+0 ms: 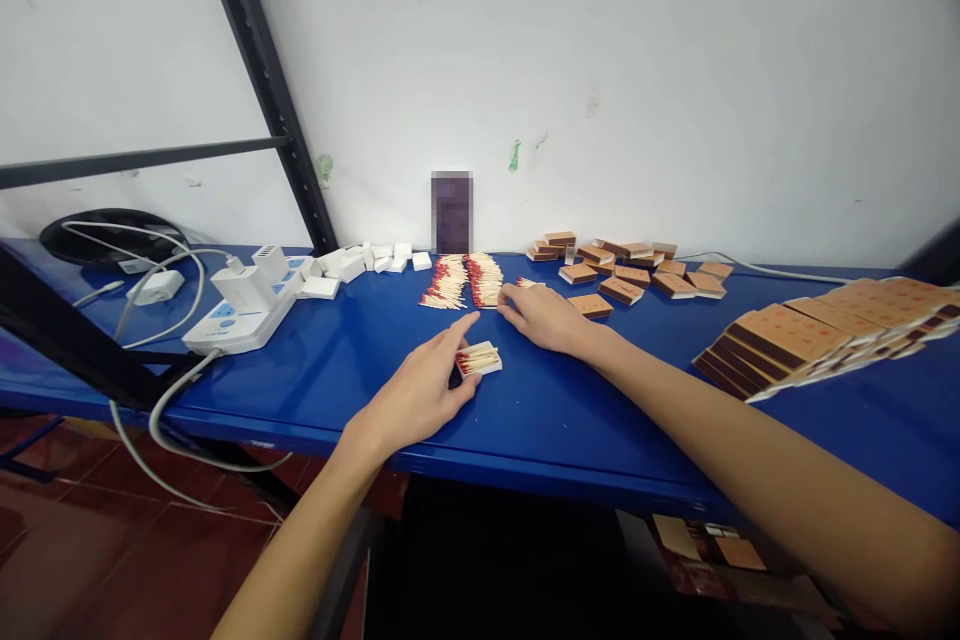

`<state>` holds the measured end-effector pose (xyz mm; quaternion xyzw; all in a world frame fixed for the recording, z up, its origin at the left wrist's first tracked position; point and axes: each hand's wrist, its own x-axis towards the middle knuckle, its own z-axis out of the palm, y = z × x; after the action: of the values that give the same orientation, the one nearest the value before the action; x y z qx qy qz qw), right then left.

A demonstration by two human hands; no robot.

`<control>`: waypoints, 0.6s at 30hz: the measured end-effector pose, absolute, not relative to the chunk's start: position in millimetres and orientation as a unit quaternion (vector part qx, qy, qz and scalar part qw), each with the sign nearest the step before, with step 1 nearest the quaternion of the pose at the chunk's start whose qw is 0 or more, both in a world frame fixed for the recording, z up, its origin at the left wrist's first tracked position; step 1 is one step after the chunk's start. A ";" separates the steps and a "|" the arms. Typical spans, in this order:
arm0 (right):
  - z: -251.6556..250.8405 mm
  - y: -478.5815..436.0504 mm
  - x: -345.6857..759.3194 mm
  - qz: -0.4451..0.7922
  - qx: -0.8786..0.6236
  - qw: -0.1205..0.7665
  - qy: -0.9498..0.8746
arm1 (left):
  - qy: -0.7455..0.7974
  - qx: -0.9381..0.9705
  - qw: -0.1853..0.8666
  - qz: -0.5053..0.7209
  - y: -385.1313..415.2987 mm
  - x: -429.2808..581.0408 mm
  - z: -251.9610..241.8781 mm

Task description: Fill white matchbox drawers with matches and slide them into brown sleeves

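Note:
My left hand (427,380) holds a small white matchbox tray (491,365) on the blue tabletop, thumb at the near side and fingers at the far side. Red-headed matches (474,357) lie inside the tray. Farther back, two heaps of loose matches are side by side, a left heap (448,282) and a right heap (484,278). My right hand (544,315) has its fingers bent and closed at the near right edge of the right heap, pinching at matches there; its fingertips are partly hidden. A few more matches (527,283) show just behind that hand.
White empty trays (349,265) are piled at the back left, beside a power strip (251,310) with cables. Brown matchbox sleeves (630,275) lie scattered at the back right. Stacked matchboxes (810,330) stand at the right. A blurred dark rectangle (452,210) leans on the wall.

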<state>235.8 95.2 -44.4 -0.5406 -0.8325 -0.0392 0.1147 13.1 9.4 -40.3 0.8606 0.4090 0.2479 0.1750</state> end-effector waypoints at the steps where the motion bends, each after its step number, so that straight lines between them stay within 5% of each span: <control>1: -43.6 94.2 235.4 -0.039 -0.541 0.109 -0.833 | 0.408 0.861 0.175 0.247 9.3 13.1 -40.2; 6: -35.9 79.6 235.4 -0.013 -0.510 0.135 -0.850 | 0.410 0.859 0.176 0.250 9.8 12.9 -41.5; 13: -18.8 45.4 230.1 0.181 -0.371 0.158 -0.897 | 0.409 0.860 0.174 0.252 9.8 12.8 -42.5; 18: -35.4 79.0 234.1 0.025 -0.484 0.196 -0.852 | 0.413 0.859 0.171 0.251 8.9 13.3 -40.9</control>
<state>234.1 79.0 -35.4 -0.4845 -0.8521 0.0252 0.1965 13.3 8.9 -40.9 0.8588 0.4128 0.2507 0.1710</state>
